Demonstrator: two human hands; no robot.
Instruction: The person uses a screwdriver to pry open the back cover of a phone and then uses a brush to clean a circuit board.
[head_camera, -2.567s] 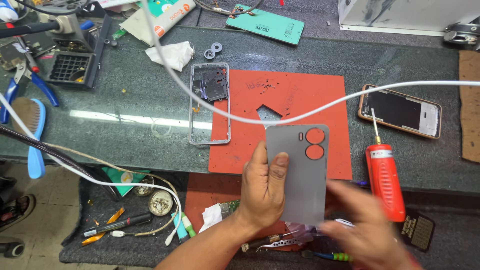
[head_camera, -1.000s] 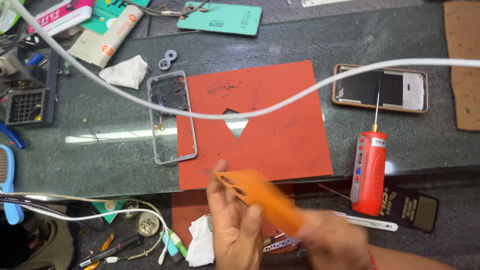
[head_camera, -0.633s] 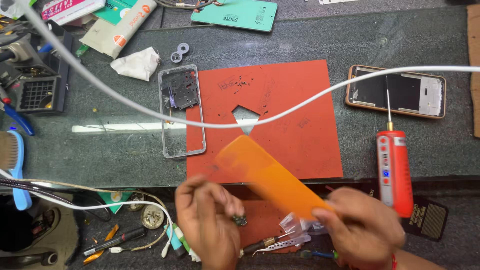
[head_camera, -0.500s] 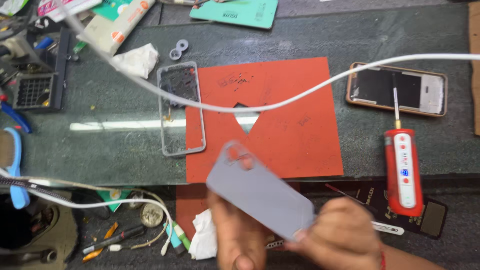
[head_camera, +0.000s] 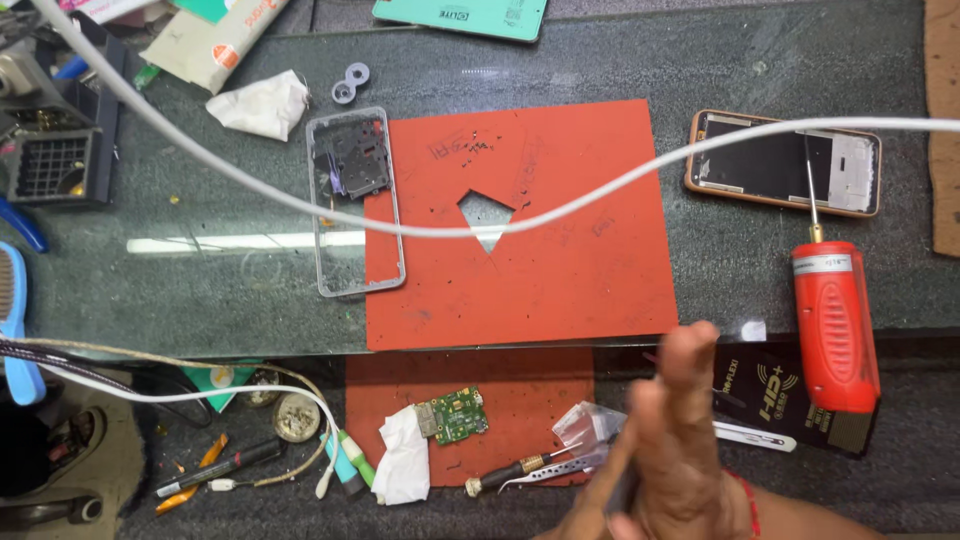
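Now, down at the near edge, the right hand is up on its side, fingers straight and close together, a red thread at the wrist. It is heavily blurred. The left hand is a smear just to its left, overlapping it. Whether either hand is gripping anything, I cannot tell; a dark sliver shows between them, too blurred to name.

Touching that blur on its left lies a clear plastic bag, with tweezers pointing left from under it and a thin screwdriver just beside those. They sit on a small red mat, which also carries a green circuit board and a crumpled white tissue. Just right of the hands is a dark packet.

Moving farther out, a red power screwdriver lies on the right with its bit pointing away. The big red mat fills the centre of the glass top, with a notch cut through its middle. A clear phone frame overlaps its left edge. On the far right, an opened phone with a brown rim lies flat. A white cable sweeps across above it all. Farthest back sit another tissue, two grey rings and a teal card.
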